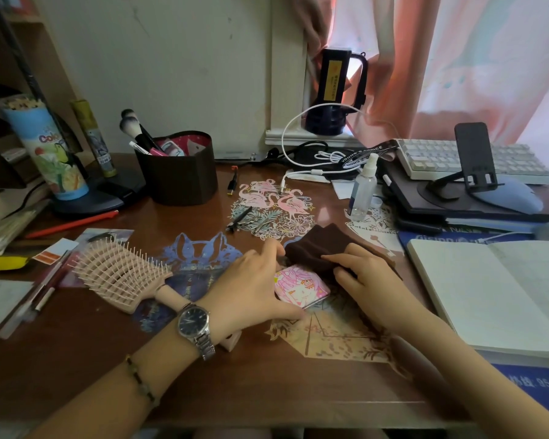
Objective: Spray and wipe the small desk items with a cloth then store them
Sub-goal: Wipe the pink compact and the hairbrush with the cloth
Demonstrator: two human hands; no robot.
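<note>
1. Cluttered wooden desk beneath pink curtains carries paper cutouts and stationery.
2. Left hand holds a small pink illustrated case by its edges, thumb and fingers curled around it.
3. Right hand presses a brown cloth onto the case's far end, fingers gripping the fabric.
4. Clear spray bottle stands beyond the right hand; a pink hairbrush lies left of the left hand.

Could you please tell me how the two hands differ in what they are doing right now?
The left hand steadies the pink case by its edges; the right hand presses the brown cloth onto it. The left wrist wears a watch; the right is bare. Both work on the case.
</note>
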